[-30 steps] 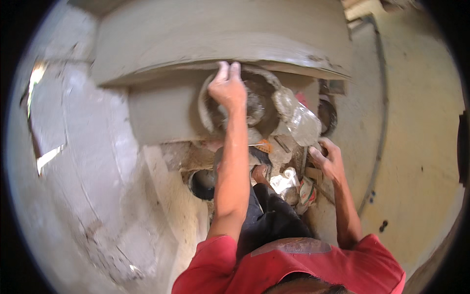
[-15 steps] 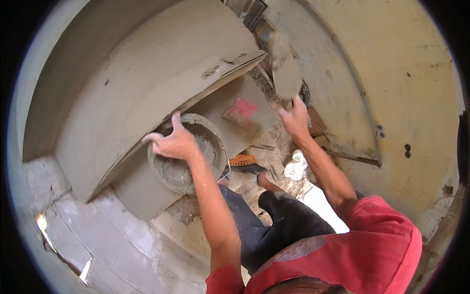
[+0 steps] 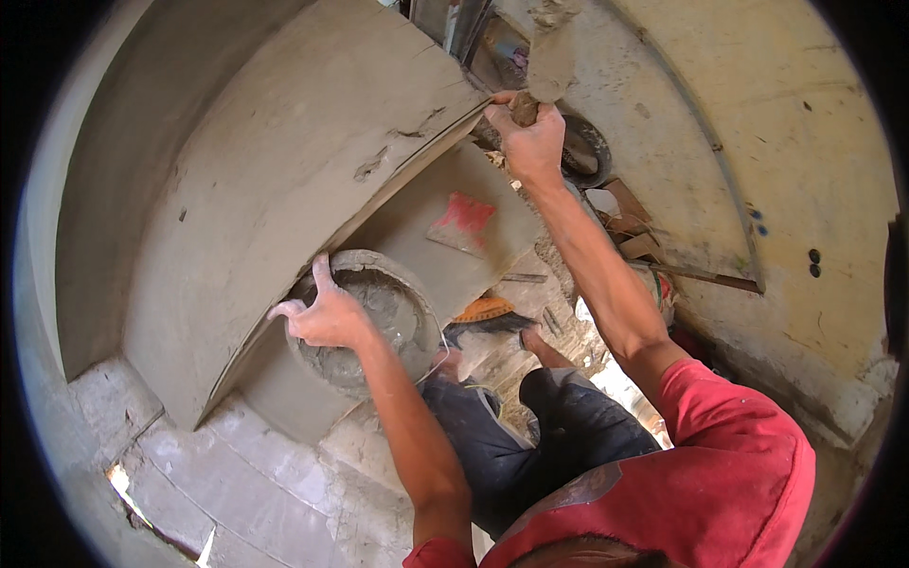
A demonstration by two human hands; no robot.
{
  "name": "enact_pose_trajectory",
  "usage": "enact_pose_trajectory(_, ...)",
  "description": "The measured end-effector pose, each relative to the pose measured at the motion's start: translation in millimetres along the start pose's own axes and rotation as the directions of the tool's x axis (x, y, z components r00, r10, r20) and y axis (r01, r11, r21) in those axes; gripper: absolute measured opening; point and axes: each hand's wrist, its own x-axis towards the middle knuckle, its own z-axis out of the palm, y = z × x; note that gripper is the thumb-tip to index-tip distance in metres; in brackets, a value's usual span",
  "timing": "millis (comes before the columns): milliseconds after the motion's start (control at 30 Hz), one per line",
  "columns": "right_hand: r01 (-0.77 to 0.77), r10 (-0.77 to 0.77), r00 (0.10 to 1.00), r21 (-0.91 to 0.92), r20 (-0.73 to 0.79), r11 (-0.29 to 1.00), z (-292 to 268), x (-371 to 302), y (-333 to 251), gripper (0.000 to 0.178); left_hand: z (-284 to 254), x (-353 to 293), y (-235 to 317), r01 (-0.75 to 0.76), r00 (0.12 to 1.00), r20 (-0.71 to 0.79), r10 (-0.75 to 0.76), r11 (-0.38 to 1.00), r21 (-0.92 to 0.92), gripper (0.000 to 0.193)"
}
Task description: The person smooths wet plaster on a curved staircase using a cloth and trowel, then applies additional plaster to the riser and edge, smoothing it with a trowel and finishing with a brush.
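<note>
A large grey plastered panel [image 3: 275, 142] slants across the upper left, with a long bare edge facing me. My left hand [image 3: 327, 314] rests at that edge, thumb and a finger stretched apart, with nothing seen in it. Just beneath it stands a round bucket [image 3: 431, 317] of wet grey mortar [image 3: 379, 317], partly hidden by the hand and panel. Closed round the stubby handle of a mortar-smeared trowel [image 3: 551, 62], my right hand [image 3: 530, 142] is at the panel's far corner, its fingers against the edge. The trowel's blade points away from me.
A red-and-grey packet [image 3: 464, 222] lies on a grey board [image 3: 507, 227] under the panel. An orange-backed brush [image 3: 485, 310] is near my feet. To the right are a dark round container [image 3: 585, 151], cardboard scraps [image 3: 630, 213] and a yellowish wall panel [image 3: 795, 142].
My right hand has moved up and left with the trowel, from open space to the panel's far corner. My left hand stays by the edge above the bucket. The view has shifted slightly.
</note>
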Motion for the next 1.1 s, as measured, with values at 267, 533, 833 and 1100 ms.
enact_pose_trajectory(267, -0.118, 0.118, 0.993, 0.125, 0.007, 0.985, 5.7, -1.0, 3.6, 0.012, 6.4, 3.1, -6.8, -0.124, 0.986, -0.112, 0.127, 0.992, 0.039, 0.070)
enact_pose_trajectory(533, -0.129, 0.125, 0.991, 0.166, 0.037, 0.978, 4.4, 0.1, 3.4, 0.014, -1.6, 0.2, 3.0, -0.076, 0.997, -0.037, 0.074, 0.996, -0.046, 0.085)
enact_pose_trajectory(833, -0.082, 0.078, 0.996, 0.102, 0.042, 0.991, 1.0, 2.6, 4.5, 0.012, -6.8, -9.6, 16.0, -0.178, 0.983, -0.038, 0.180, 0.983, 0.053, 0.123)
enact_pose_trajectory(1100, -0.127, 0.123, 0.986, 0.028, 0.108, 0.991, -1.3, 5.4, -7.9, 0.015, 5.7, -23.8, 30.9, 0.030, 0.992, 0.122, -0.032, 0.999, 0.021, 0.156)
